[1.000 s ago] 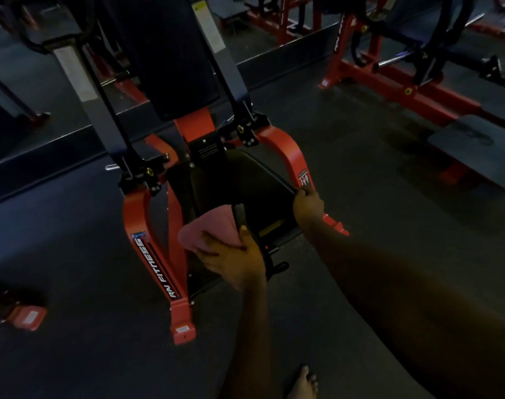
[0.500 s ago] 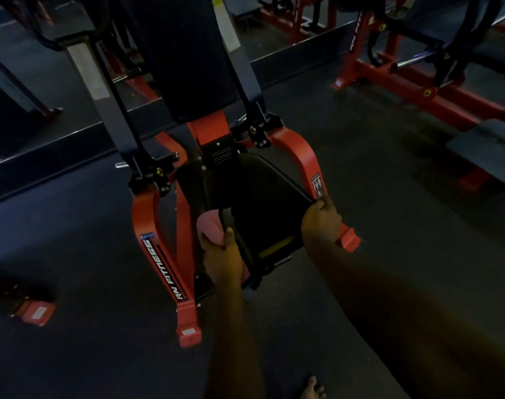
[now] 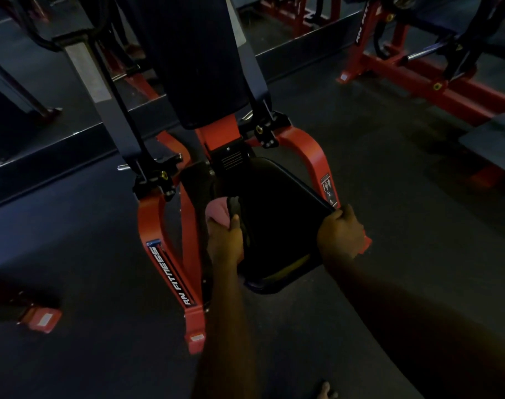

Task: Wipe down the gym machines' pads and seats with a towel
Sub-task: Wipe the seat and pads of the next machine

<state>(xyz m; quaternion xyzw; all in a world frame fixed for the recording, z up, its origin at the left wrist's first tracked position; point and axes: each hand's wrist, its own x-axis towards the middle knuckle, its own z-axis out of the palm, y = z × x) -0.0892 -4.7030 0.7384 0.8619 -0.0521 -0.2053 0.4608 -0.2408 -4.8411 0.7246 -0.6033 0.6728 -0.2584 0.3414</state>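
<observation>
A red-framed gym machine (image 3: 170,272) stands in front of me with a black seat (image 3: 277,220) low down and a tall black back pad (image 3: 199,67) above it. My left hand (image 3: 224,243) grips a pink towel (image 3: 218,210) against the seat's left edge. My right hand (image 3: 342,236) holds the seat's right edge, fingers curled over the rim beside the red frame leg. The towel is mostly hidden by my left hand and the seat's side.
Dark rubber floor (image 3: 389,197) spreads all around. Another red machine (image 3: 435,82) stands at the back right, with a dark flat pad (image 3: 493,139) at the right edge. A small red foot (image 3: 42,319) lies at the left. My bare toes (image 3: 326,390) show at the bottom.
My left hand has slid the towel from the seat's front left up along its left side. My right hand has stayed on the seat's right edge. The view has moved closer.
</observation>
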